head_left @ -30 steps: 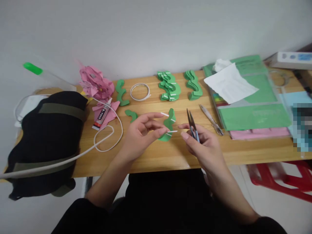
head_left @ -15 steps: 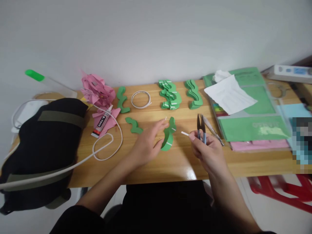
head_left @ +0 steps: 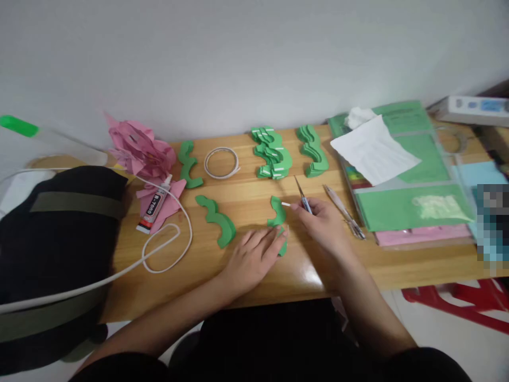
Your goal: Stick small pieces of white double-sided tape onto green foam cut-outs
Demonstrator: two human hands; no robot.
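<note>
Green wavy cutout (head_left: 277, 213) under left hand (head_left: 254, 258), beside right hand (head_left: 324, 227) with snips (head_left: 304, 201)

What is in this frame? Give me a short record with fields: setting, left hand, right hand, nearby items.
Setting: wooden table against a white wall.
Left: left hand lies flat, palm down, on the lower end of a green wavy cut-out.
Right: right hand grips small scissors, blades pointing away; a white strip at its fingertips, by the cut-out's upper end.
Nearby: second green cut-out, fanned stack of cut-outs, neat stack, tape ring, glue tube, pink paper, white cable, black bag, tweezers, folders of coloured sheets.
</note>
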